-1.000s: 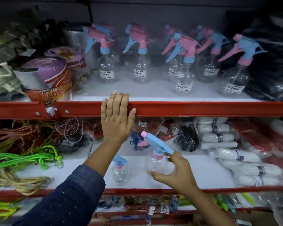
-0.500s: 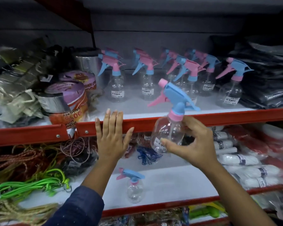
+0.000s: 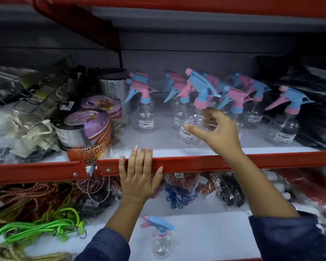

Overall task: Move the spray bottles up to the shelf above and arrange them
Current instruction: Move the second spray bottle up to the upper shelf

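Observation:
My right hand (image 3: 217, 131) grips a clear spray bottle (image 3: 193, 127) with a blue head and pink collar, holding it over the front of the upper shelf (image 3: 233, 147), tilted slightly. Behind it stand several more clear spray bottles, among them one at the left (image 3: 145, 117) and one at the far right (image 3: 282, 129). My left hand (image 3: 137, 174) rests flat on the upper shelf's red front rail (image 3: 196, 162), fingers spread. One spray bottle (image 3: 161, 240) stands alone on the lower shelf (image 3: 205, 232), below my hands.
Rolls of tape (image 3: 88, 129) and packaged goods crowd the upper shelf's left; black bagged items (image 3: 312, 113) fill its right. Green cords (image 3: 40, 229) and ropes lie on the lower shelf's left, packaged items (image 3: 228, 189) at its back. A red brace (image 3: 87, 21) slants overhead.
My right hand lifted the spray bottle from the lower shelf up past the red rail and onto the upper shelf. My left hand stayed on the rail.

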Demonstrator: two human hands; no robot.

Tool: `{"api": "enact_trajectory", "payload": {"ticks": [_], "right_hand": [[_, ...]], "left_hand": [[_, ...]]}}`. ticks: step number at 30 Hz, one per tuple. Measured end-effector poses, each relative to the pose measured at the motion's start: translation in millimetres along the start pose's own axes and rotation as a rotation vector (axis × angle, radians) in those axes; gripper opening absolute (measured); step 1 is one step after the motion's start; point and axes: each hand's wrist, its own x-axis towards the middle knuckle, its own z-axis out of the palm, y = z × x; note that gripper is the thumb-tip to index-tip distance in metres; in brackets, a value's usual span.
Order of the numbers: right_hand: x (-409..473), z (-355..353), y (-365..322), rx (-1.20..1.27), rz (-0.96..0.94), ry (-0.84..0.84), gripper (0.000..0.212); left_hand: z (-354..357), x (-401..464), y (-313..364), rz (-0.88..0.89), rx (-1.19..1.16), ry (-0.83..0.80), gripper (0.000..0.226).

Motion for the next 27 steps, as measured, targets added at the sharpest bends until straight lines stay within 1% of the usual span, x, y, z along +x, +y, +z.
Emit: {"api": "enact_trajectory", "payload": {"ticks": [4,7,13,15,18,19,21,23,27], "right_hand": [[15,10,12,-0.068,0.042,-0.08,0.054],[18,15,22,-0.107,0.077,-0.112,0.058],[16,16,27,-0.173,0.084,-0.156,0.066],[14,17,24,-0.24,0.062,-0.137,0.075],[6,21,14,-0.39,0.039,0.013,0.088],[3,23,10,-0.421,0.035,0.063,0.088],[1,27,6,-0.461,0.024,0.11,0.082],[2,29,5,-0.476,0.024,0.107,0.073],[5,27,6,-0.432,0.031,0.053,0.065]], "left_hand": [[2,1,0,-0.003,0.006,0.022,0.048],[3,0,0,-0.006,0.007,0.028,0.048],[3,1,1,-0.014,0.006,0.037,0.048],[3,1,1,-0.014,0.003,0.039,0.048],[3,1,0,-0.017,0.001,0.032,0.048],[3,2,0,-0.017,0.003,0.029,0.048],[2,2,1,-0.016,0.006,0.024,0.048],[1,2,1,-0.019,0.004,0.014,0.048],[0,2,0,-0.022,0.007,-0.002,0.048]]}}
